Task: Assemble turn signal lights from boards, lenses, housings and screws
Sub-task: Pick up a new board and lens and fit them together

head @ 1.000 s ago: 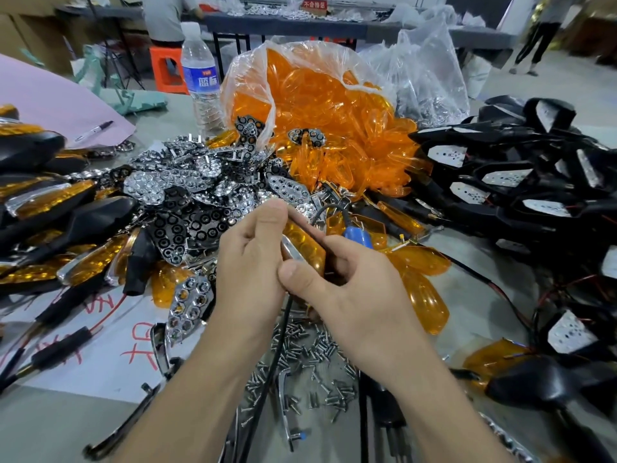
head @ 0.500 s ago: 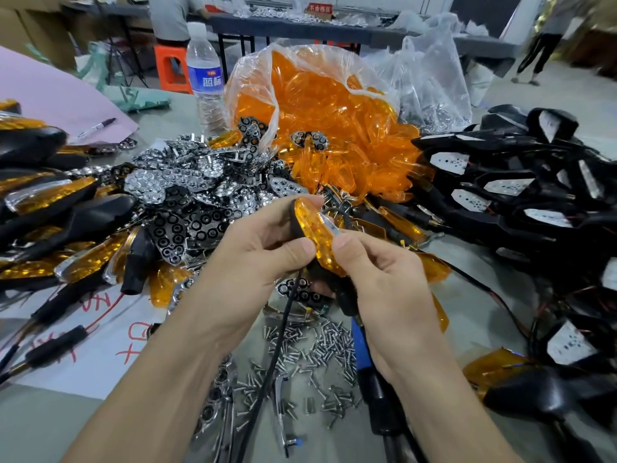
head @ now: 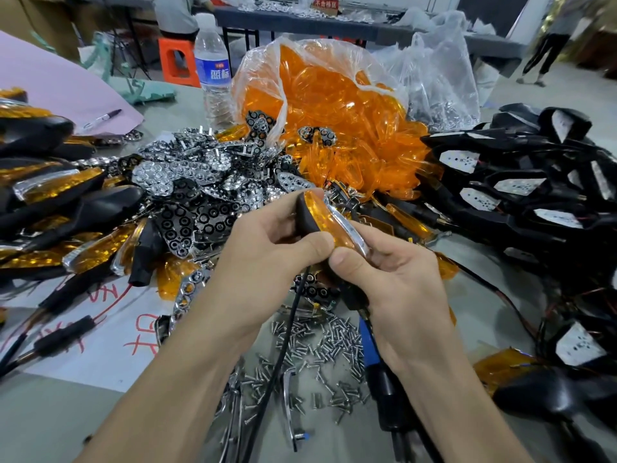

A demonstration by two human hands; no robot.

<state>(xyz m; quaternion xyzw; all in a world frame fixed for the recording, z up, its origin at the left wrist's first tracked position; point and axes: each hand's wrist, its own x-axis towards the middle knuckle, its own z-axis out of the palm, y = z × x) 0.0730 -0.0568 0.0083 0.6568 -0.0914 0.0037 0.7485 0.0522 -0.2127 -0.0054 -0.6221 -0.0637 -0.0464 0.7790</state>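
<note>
— Turn signal light [head: 330, 228] in the hands, how far is it?

— Its amber lens [head: 339, 233] sits already on the black housing [head: 307, 222], a cable [head: 287, 332] hanging down. The left hand [head: 267, 255] and the right hand [head: 400, 282] both have fingers [head: 310, 246] curled around it, thumbs meeting. Whether it is screwed shut, I cannot see.

— And the rest?

— Finished lights [head: 56, 188] lie far left of the fingers, loose screws [head: 320, 342] below them on the tabletop [head: 50, 422], lenses [head: 334, 105] beyond, open housings [head: 517, 195] to the right. Many remain, I judge.
</note>
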